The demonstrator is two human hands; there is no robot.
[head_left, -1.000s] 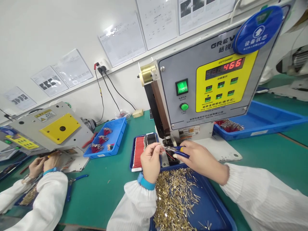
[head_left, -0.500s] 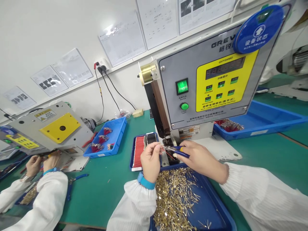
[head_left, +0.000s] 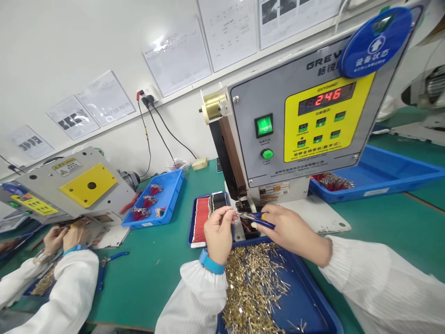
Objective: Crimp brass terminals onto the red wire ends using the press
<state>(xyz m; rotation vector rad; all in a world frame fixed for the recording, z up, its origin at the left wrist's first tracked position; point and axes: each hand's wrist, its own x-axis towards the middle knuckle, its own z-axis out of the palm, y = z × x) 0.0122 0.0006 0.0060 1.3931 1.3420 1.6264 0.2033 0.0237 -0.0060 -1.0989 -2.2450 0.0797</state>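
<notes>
My right hand (head_left: 287, 227) is wrapped round the blue handles of a pair of pliers (head_left: 261, 220), whose jaws point left. At the jaw tips my left hand (head_left: 219, 232) pinches something too small to make out between thumb and forefinger. A thin red wire (head_left: 245, 226) shows just below the jaws. Both hands are in front of the working head (head_left: 245, 204) of a grey crimping machine (head_left: 271, 176). Below them a dark blue tray (head_left: 306, 278) holds a heap of brass-coloured metal pins (head_left: 250, 287).
Left of the machine, a small tray holds red wires (head_left: 201, 220) and black wires (head_left: 219, 200). Blue bins (head_left: 170, 208) with bundled wires stand on the green table (head_left: 149, 269). At far left a co-worker's hands (head_left: 74, 236) are at another machine; blue-handled pliers (head_left: 102, 269) lie nearby.
Both hands and the pliers keep nearly the same place and grip. The machine's display now shows 246 in red, where its digits were dim before.
</notes>
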